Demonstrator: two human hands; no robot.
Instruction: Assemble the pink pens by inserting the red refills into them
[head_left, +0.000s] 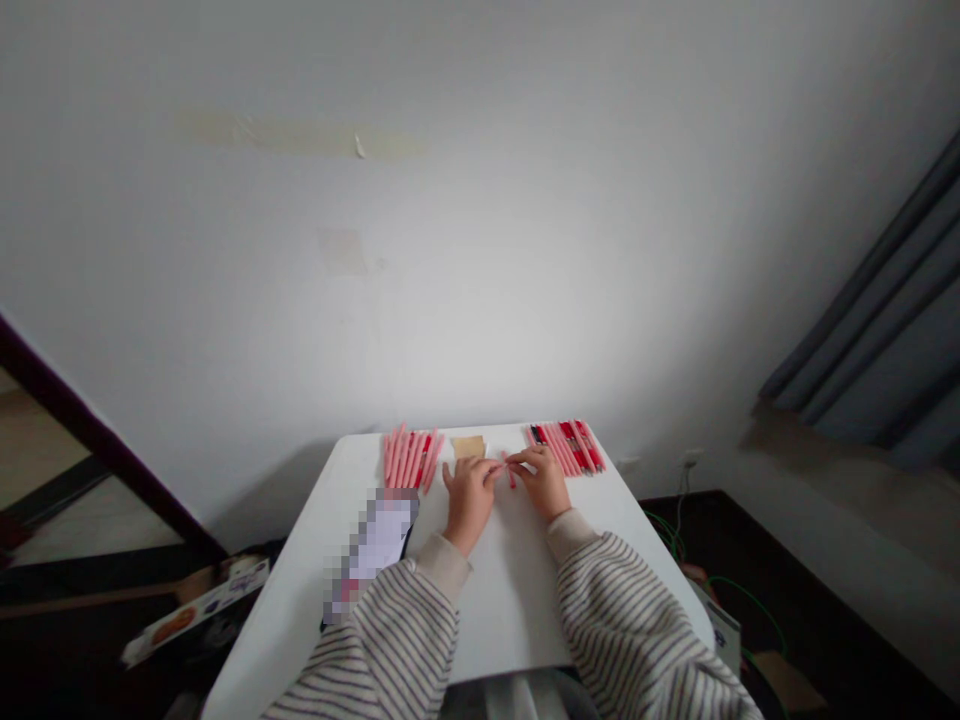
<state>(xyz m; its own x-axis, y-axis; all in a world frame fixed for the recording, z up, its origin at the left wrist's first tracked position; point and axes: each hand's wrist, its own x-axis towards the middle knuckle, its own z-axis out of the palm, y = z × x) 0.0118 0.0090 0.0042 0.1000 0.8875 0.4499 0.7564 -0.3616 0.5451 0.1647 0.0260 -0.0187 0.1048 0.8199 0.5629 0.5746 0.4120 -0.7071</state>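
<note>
My left hand (471, 495) and my right hand (541, 478) meet near the far middle of the white table (510, 600). Thumb and fingers of both are pinched together around a small, thin pink piece (505, 462), which looks like part of a pen and is mostly covered by my fingertips. Just beneath it lies a short red-pink pen part (512, 480). To the left of my hands is a row of several pink pens (409, 460). Several pink, red and dark pens (566, 447) are lined up to the right.
A tan paper square (469, 447) lies behind my left hand. On the table's left side rests a phone (375, 550), its screen blurred out. The wall (465, 300) rises right behind the table. Green cables (667, 535) run along the floor at right.
</note>
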